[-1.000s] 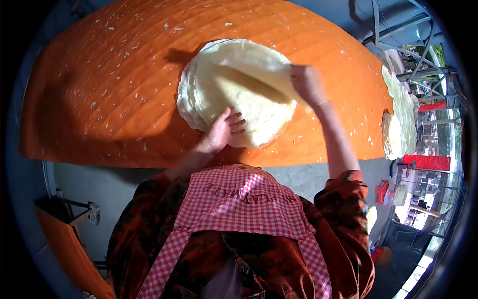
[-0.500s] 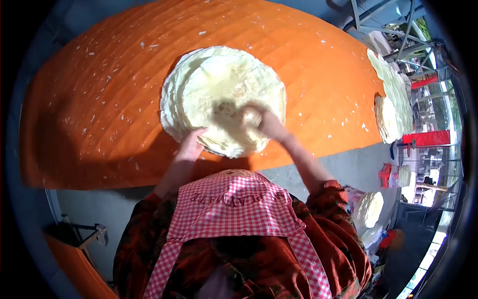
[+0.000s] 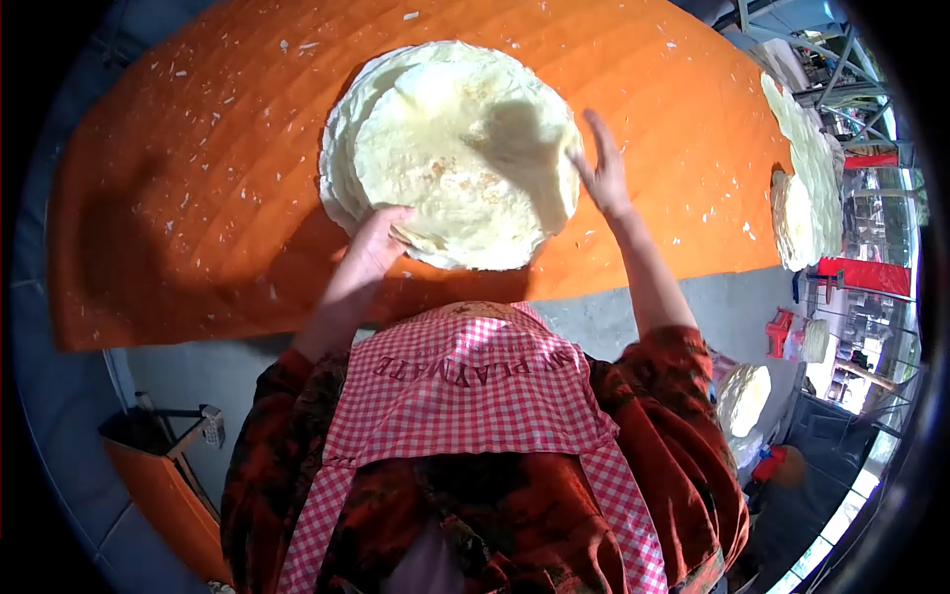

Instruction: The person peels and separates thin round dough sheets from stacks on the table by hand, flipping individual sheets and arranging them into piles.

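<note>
A stack of thin, round, pale flatbreads (image 3: 465, 158) lies on the orange-covered table, with a few brown spots on the top sheet. My left hand (image 3: 374, 243) holds the stack's near left edge, its thumb over the rim; the other fingers are partly hidden. At the right rim is my right hand (image 3: 606, 176), thumb and fingers apart, the thumb close to or touching the flatbreads' edge. Nothing is in that hand, and its shadow falls across the top sheet.
White crumbs are scattered over the orange table cover (image 3: 683, 148). More flatbreads (image 3: 792, 223) lie at the table's right end. Further right are another pale stack (image 3: 742, 399) and a red stool (image 3: 780, 334). A table with an orange side (image 3: 163, 495) stands lower left.
My right hand has moved from over the middle of the top flatbread out to the right rim, its fingers spreading. My left hand remains at the near left edge. The view has shifted slightly.
</note>
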The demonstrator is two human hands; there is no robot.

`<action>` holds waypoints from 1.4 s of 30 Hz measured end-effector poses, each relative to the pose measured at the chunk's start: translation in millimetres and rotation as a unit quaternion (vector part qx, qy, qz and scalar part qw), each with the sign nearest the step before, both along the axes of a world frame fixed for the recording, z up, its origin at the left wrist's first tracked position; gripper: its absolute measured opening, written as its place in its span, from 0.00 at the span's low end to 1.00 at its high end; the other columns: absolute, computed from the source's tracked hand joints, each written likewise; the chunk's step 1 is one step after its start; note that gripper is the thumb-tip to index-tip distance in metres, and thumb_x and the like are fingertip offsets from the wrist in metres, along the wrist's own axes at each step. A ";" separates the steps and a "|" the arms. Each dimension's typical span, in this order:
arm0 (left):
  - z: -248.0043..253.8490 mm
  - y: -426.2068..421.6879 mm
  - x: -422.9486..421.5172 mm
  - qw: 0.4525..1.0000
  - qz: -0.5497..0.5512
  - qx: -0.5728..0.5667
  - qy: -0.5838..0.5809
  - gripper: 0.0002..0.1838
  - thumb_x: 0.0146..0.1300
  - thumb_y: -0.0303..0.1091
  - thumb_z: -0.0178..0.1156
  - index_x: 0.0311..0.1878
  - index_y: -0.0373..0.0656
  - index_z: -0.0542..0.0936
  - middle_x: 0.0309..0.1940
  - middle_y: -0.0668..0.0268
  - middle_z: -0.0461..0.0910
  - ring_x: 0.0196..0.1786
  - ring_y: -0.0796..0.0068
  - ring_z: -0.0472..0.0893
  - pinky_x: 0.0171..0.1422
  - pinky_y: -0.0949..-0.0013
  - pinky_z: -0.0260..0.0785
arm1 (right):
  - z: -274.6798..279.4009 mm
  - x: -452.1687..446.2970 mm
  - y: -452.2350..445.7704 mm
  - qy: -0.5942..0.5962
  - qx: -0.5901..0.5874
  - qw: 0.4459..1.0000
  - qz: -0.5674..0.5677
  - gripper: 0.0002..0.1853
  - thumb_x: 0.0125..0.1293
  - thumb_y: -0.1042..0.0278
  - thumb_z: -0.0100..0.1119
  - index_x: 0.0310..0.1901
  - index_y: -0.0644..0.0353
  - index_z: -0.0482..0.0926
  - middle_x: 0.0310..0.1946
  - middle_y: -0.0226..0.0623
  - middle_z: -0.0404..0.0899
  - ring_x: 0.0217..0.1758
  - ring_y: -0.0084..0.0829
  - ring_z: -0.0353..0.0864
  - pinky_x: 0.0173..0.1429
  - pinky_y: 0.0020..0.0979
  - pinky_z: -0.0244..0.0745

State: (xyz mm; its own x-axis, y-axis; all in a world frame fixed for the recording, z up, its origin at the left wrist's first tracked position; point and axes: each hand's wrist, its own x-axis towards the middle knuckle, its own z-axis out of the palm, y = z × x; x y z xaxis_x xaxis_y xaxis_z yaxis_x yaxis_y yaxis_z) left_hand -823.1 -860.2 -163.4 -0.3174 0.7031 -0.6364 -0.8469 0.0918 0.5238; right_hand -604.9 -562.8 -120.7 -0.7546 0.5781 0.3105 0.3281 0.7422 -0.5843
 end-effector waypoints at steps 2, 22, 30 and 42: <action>11.5 3.1 -4.7 1.000 0.010 -0.026 -0.003 0.11 0.54 0.26 0.60 0.40 0.36 0.74 0.38 0.60 0.76 0.42 0.64 0.78 0.49 0.61 0.75 | 42.4 18.4 -58.1 -0.057 -0.008 0.986 0.159 0.47 0.49 0.47 0.69 0.68 0.57 0.58 0.67 0.45 0.60 0.71 0.45 0.58 0.71 0.46 0.55; 58.4 11.6 -38.8 0.962 0.099 0.177 0.182 0.38 0.56 0.42 0.65 0.68 0.47 0.60 0.64 0.63 0.63 0.66 0.66 0.63 0.68 0.58 0.58 | 258.4 -65.7 2.3 0.043 -0.301 0.951 0.053 0.17 0.52 0.68 0.66 0.43 0.65 0.80 0.33 0.35 0.83 0.34 0.28 0.82 0.39 0.32 0.79; -50.2 44.7 -14.5 0.986 0.060 -0.026 0.154 0.20 0.52 0.24 0.62 0.49 0.32 0.71 0.43 0.54 0.77 0.45 0.63 0.79 0.49 0.62 0.75 | -37.9 54.7 60.8 -0.124 -0.645 0.741 -0.142 0.24 0.58 0.55 0.63 0.55 0.56 0.76 0.42 0.32 0.80 0.40 0.25 0.80 0.42 0.29 0.77; 34.6 74.8 19.0 0.983 0.029 -0.009 0.182 0.27 0.56 0.22 0.59 0.60 0.39 0.67 0.53 0.54 0.73 0.54 0.57 0.75 0.56 0.54 0.73 | -6.3 76.1 11.9 0.237 -0.470 0.839 -0.134 0.23 0.53 0.76 0.67 0.53 0.65 0.75 0.43 0.35 0.80 0.41 0.26 0.79 0.47 0.30 0.76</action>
